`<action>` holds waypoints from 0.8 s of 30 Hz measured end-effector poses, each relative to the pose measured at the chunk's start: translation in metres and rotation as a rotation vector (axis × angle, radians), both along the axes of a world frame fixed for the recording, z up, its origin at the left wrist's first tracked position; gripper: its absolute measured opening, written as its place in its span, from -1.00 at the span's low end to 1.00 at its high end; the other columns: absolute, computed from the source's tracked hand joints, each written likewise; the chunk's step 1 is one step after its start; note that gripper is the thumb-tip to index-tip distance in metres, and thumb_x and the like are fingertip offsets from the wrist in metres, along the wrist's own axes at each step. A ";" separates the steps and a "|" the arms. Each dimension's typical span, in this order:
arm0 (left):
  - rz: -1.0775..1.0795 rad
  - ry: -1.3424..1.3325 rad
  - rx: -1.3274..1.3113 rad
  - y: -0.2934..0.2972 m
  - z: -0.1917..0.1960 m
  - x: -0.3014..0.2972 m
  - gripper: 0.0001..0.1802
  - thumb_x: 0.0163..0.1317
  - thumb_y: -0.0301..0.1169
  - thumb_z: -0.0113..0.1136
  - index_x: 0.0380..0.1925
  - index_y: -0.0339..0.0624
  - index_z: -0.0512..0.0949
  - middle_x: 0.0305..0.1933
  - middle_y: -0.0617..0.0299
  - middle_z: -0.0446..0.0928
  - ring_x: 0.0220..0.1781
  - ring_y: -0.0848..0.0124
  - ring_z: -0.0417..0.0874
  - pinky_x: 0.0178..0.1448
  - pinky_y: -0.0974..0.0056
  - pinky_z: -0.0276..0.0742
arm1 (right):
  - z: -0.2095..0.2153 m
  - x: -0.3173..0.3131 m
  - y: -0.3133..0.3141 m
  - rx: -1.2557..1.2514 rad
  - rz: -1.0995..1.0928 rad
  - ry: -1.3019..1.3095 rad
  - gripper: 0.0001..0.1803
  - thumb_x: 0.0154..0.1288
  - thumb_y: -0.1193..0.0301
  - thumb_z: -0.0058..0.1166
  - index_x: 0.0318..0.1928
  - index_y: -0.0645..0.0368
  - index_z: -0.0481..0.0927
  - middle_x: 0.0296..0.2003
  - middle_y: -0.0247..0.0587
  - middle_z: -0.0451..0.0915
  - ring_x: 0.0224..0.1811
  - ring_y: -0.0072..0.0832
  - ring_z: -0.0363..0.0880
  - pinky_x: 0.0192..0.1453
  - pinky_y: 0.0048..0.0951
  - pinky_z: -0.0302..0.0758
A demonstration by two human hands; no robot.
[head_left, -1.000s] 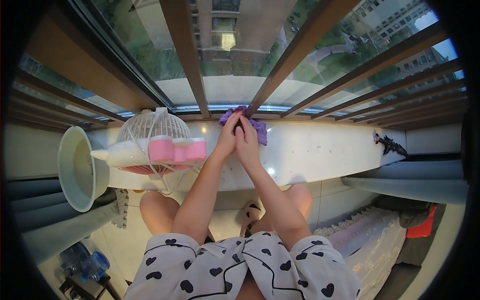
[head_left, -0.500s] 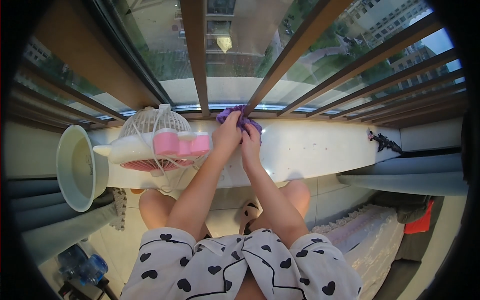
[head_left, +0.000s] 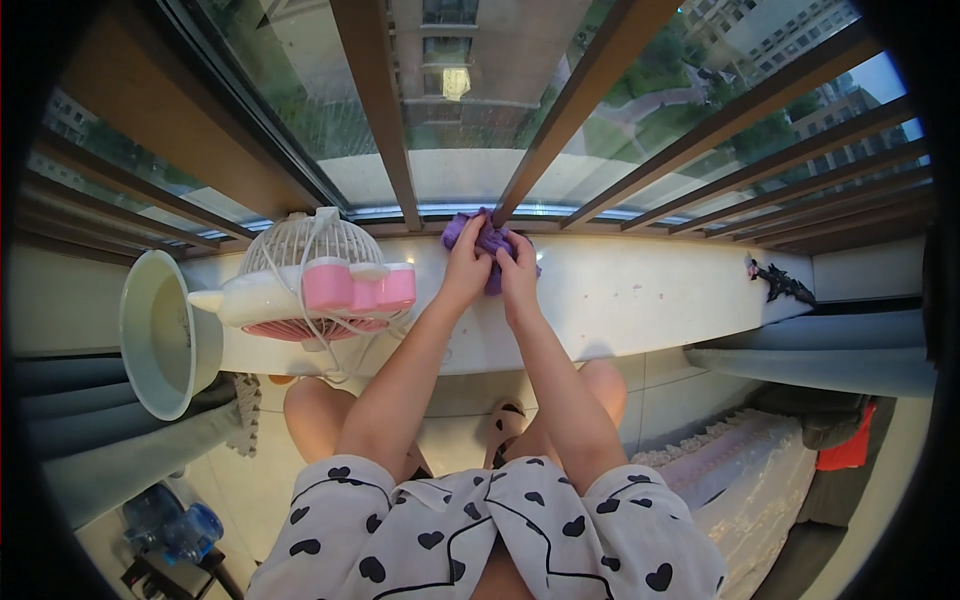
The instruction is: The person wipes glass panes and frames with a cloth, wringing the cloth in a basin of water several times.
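Observation:
Both my hands are closed on a bunched purple cloth (head_left: 490, 238) at the back edge of the white sill (head_left: 600, 290). My left hand (head_left: 466, 270) grips its left side, and my right hand (head_left: 517, 272) holds its right side, close beside the left. The cloth lies at the foot of a brown window bar (head_left: 560, 130). Whether it wraps round the bar I cannot tell. Part of the cloth hangs down between my hands, and my fingertips are partly sunk in its folds.
A white and pink fan (head_left: 350, 285) with a loose white cord lies on the sill to my left. Beyond it stands a pale green basin (head_left: 205, 340) holding liquid. At the sill's right end lies a small black object (head_left: 782, 284). Grey curtains (head_left: 800, 365) hang at both sides.
Both hands have shifted slightly right with the purple cloth. My right hand has turned and sits a little farther from the left, and more cloth shows between them.

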State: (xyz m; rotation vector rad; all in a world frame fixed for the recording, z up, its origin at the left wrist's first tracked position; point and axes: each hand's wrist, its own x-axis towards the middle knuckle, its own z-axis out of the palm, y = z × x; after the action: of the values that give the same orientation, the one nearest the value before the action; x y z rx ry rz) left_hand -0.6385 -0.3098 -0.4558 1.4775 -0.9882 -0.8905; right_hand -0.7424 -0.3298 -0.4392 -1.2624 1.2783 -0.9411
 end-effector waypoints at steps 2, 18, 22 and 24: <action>-0.024 -0.506 0.082 0.004 0.023 0.000 -0.41 0.11 -0.56 -0.03 0.23 -0.20 0.30 0.38 0.18 0.23 -0.08 0.15 0.59 0.00 0.12 0.53 | -0.009 -0.006 0.002 0.002 0.022 0.034 -0.53 0.23 0.51 -0.03 0.18 0.26 0.37 0.16 -0.11 0.34 0.26 -0.27 0.28 0.37 -0.37 0.16; 0.213 -0.820 0.342 0.031 0.036 -0.006 -0.18 -0.03 -0.44 0.12 0.34 -0.22 0.13 0.38 0.03 0.17 0.16 -0.10 0.35 0.22 -0.09 0.29 | -0.016 0.001 0.014 -0.388 0.287 0.139 -0.48 0.06 0.66 -0.07 0.12 0.26 0.45 0.20 -0.01 0.34 0.25 -0.10 0.30 0.33 -0.28 0.25; 0.306 -0.752 0.275 0.029 0.032 -0.007 -0.15 -0.08 -0.50 0.11 0.33 -0.29 0.11 0.36 -0.11 0.15 0.18 -0.15 0.30 0.30 -0.06 0.19 | -0.006 -0.009 0.012 -0.227 0.353 0.055 -0.49 0.08 0.69 -0.13 0.11 0.27 0.45 0.21 -0.01 0.34 0.27 -0.13 0.30 0.34 -0.33 0.25; 0.319 -0.753 0.215 0.031 0.024 -0.001 -0.15 -0.08 -0.49 0.10 0.33 -0.26 0.13 0.37 -0.11 0.15 0.19 -0.13 0.30 0.29 -0.04 0.24 | -0.005 -0.010 0.009 -0.262 0.366 0.054 -0.50 0.08 0.68 -0.12 0.11 0.27 0.45 0.20 -0.01 0.35 0.27 -0.13 0.30 0.35 -0.32 0.24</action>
State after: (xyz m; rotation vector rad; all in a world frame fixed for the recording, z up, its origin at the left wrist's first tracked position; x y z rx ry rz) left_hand -0.6398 -0.2786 -0.4315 2.1533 -1.1556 -0.1922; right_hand -0.7521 -0.3207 -0.4445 -1.6686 0.9385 -0.8292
